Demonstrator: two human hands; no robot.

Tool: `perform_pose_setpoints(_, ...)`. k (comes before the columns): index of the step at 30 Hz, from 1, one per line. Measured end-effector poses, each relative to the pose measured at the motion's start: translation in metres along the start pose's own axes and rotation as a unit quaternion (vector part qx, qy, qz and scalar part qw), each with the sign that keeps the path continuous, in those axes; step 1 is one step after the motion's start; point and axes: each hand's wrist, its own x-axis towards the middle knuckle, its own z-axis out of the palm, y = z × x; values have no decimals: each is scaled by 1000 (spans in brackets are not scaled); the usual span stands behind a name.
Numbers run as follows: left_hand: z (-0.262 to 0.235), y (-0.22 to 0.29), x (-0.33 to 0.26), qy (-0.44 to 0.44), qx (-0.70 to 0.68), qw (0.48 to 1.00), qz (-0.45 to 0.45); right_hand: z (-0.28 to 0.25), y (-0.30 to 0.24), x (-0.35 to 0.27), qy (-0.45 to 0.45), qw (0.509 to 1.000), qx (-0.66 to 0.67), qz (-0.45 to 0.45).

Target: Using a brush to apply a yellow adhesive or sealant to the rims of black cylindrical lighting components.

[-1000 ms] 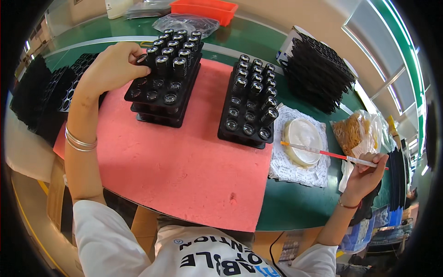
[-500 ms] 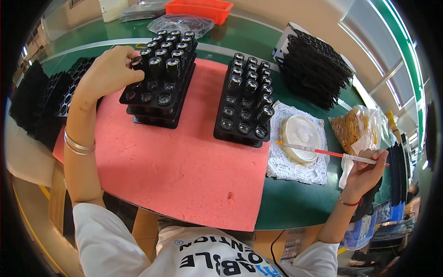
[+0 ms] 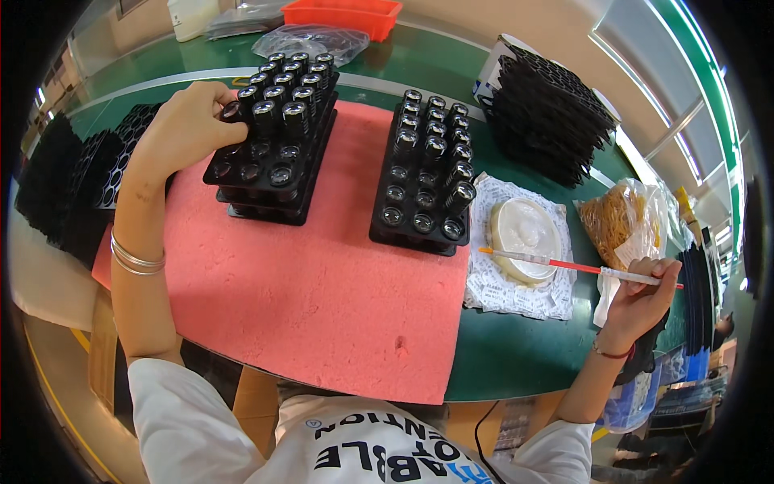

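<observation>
My left hand [image 3: 189,125] is at the left side of a black rack [image 3: 262,194], with thumb and fingers closed on a shiny black cylinder [image 3: 232,112]. Several more glossy black cylinders [image 3: 294,115] stand upright in that rack's far rows, while its near holes show round glassy tops. A second black rack [image 3: 415,239], filled in a similar way, stands to the right. Between the fingers of my right hand [image 3: 642,300] is a thin red-and-white brush [image 3: 576,268]. Its orange tip hovers over a round, shallow dish [image 3: 526,234] holding something whitish.
Both racks rest on a pink foam mat [image 3: 322,315] on the green table [image 3: 508,355]. Printed paper [image 3: 516,298] lies under the dish. Black honeycomb trays [image 3: 548,121] are stacked at far right, others [image 3: 101,165] at left. A bag of rubber bands [image 3: 621,222] sits right; an orange bin [image 3: 343,18] stands behind.
The whole view has shifted slightly. My left hand stays at the same cylinder, and my right hand keeps the brush over the dish with hardly any movement.
</observation>
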Motion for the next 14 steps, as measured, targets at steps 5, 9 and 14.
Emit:
perform_pose_setpoints(5, 2, -7, 4, -25, -45, 999, -4, 0, 0, 0, -1, 1000, -5, -8)
perform_pose_setpoints(9, 4, -17, 7, -26, -72, 997, 10, -1, 0, 1, -8, 1000, -4, -12)
perform_pose_setpoints(14, -9, 4, -4, -22, 6, 999, -40, -4, -1, 1, -5, 1000, 2, -7)
